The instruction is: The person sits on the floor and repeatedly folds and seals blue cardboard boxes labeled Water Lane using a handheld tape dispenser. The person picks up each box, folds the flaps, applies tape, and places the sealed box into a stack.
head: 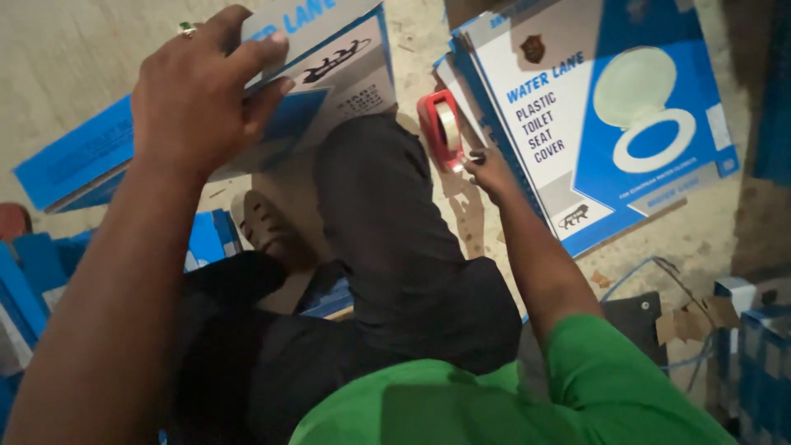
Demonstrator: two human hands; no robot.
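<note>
Bare, dusty concrete floor (74,49), littered with card scraps; view looks straight down over a seated person in a green shirt (527,395) and dark trousers (387,247), one bare foot (268,227) tucked near the centre. Left hand (194,99): raised at far left, ring on one finger, fingers (264,53) curled over the top edge of a blue-and-white box (329,66) and gripping it; the box stands tilted against the knee. Right hand (488,169): lower, right of the knee, fingers pinched closed at the near edge of a red tape dispenser (441,128), which stands on the floor between the knee and the stack to the right; whether they hold the tape end or the dispenser body cannot be told. Far right: stack of flattened cartons (593,115), blue and white, toilet-seat picture on top, lying flat on the floor. Left: further blue flattened cartons (74,161), partly under the arm. Near right: blue strapping (634,276), torn card pieces (700,317), more blue boxes (762,371) at the frame edge.
</note>
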